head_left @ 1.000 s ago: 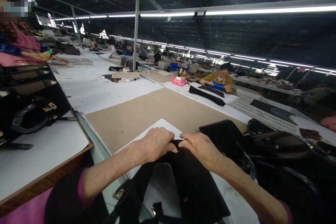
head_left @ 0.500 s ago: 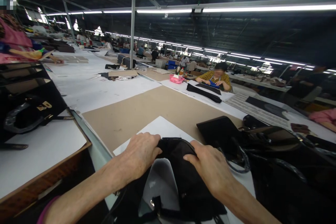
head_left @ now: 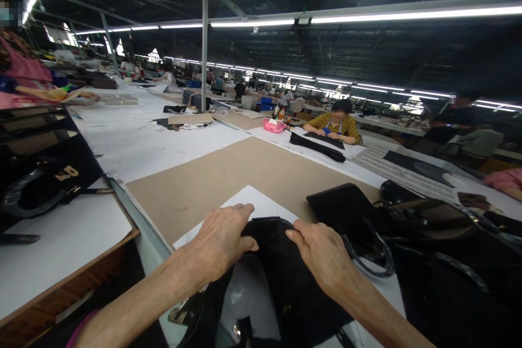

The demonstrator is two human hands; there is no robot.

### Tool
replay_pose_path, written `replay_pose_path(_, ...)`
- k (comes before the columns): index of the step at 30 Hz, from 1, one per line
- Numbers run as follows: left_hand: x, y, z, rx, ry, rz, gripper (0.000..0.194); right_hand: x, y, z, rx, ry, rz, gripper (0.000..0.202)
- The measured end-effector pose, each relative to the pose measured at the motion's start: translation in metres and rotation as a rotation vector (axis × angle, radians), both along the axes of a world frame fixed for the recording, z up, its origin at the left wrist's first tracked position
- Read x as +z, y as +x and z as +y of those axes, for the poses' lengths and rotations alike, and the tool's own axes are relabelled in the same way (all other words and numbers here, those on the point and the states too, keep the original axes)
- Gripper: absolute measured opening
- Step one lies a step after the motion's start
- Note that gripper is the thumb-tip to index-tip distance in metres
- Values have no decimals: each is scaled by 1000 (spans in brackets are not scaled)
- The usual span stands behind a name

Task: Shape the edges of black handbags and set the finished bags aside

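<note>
black bag [head_left: 281, 277] on white sheet [head_left: 253, 202], left hand [head_left: 222, 239] and right hand [head_left: 322, 253] both clasped on its top edge

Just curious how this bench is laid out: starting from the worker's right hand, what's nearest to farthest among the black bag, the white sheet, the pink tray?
1. Black bag, under the right hand.
2. White sheet, just ahead, left.
3. Pink tray, far across the table.

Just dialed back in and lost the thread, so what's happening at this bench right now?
A person has both bare hands on a soft black fabric bag lying on a white paper sheet. The left hand and right hand grip its far top edge from either side. More black handbags are piled to the right. Across the brown table, a seated co-worker handles dark strips.
</note>
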State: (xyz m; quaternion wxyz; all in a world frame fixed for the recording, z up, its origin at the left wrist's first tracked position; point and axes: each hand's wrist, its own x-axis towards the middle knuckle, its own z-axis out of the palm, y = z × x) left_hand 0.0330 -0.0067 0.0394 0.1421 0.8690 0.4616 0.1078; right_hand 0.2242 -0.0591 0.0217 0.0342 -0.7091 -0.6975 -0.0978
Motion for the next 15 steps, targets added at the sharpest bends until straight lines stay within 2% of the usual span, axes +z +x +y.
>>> replay_pose_path(3, -8, -12, -3, 89, -51, -45, 36, -1, -2, 3, 18, 38, -90, 31)
replay_pose_path(6, -10, -19, -5, 135, -64, -70, 27, -2, -5, 7, 88, 48, -124, 24)
replay_pose_path(9, -9, -17, -5, 151, -38, -55, 15, -2, -8, 12, 108, 43, -142, 24)
replay_pose_path(15, -13, -11, -2, 154, 7, -89, 18, -3, -7, 18, 140, 87, -177, 30)
